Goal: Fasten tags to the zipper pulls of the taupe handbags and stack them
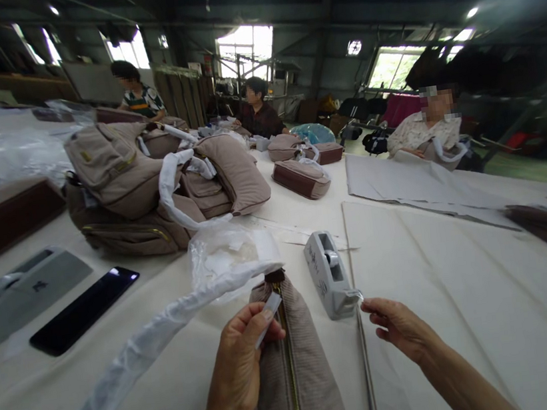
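The left hand (239, 364) is pinching a clear tape strip (269, 310), the right hand (401, 329) is half-closing at the tape dispenser (328, 275) with unclear hold, and the zipped taupe bag (316, 374) is lying unwrapped.

Left hand (239, 364) raised in a tight pinch; right hand (401, 329) reaching inward, fingers (376, 316) curled, bare forearm (463, 382) angled from lower right.

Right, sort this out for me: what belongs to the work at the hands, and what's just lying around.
At the work: left hand holding a clear tape strip; right hand; grey tape dispenser; taupe zipped bag; white plastic wrap.

Lying around: black smartphone; heaped taupe bags; white sheets.
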The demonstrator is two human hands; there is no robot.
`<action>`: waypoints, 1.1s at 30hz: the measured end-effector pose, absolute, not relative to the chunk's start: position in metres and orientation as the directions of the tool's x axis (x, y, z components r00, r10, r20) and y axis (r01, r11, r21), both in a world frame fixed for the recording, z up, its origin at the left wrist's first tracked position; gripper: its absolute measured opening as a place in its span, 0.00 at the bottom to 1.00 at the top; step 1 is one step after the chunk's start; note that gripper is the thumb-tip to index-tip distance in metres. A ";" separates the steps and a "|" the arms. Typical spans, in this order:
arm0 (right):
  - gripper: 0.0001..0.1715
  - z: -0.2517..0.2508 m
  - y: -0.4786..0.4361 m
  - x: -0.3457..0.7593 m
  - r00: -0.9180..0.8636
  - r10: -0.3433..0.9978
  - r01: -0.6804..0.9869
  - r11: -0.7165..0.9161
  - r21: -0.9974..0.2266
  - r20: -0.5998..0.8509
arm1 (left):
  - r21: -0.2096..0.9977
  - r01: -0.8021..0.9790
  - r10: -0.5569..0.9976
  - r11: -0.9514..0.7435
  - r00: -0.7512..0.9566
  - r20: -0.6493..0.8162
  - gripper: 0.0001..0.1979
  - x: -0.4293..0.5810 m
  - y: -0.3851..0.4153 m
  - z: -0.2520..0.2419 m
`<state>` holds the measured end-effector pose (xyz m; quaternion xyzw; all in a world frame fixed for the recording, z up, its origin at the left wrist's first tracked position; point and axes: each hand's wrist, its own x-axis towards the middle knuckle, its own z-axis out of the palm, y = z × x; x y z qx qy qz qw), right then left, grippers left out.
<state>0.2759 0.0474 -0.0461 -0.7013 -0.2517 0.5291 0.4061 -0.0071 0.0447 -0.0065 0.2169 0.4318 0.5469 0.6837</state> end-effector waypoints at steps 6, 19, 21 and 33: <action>0.19 -0.073 0.043 0.268 0.362 0.750 -0.123 -0.550 -0.826 -0.554 | 0.775 -0.562 0.942 0.290 0.026 -0.335 0.08 -0.006 0.044 -0.009; 0.19 -0.092 0.031 0.260 0.510 0.739 0.063 -0.542 -0.838 -0.440 | 0.782 -0.595 0.965 0.186 -0.039 -0.259 0.08 0.012 0.038 -0.025; 0.21 -0.064 0.027 0.259 0.474 0.826 0.144 -0.415 -0.898 -0.305 | 0.783 -0.596 0.967 0.177 -0.041 -0.250 0.08 0.014 0.039 -0.027; 0.21 0.045 0.065 0.147 -0.410 0.889 0.301 -0.078 -0.950 -0.203 | 0.802 -0.567 0.973 0.186 -0.008 -0.231 0.11 0.025 0.034 -0.022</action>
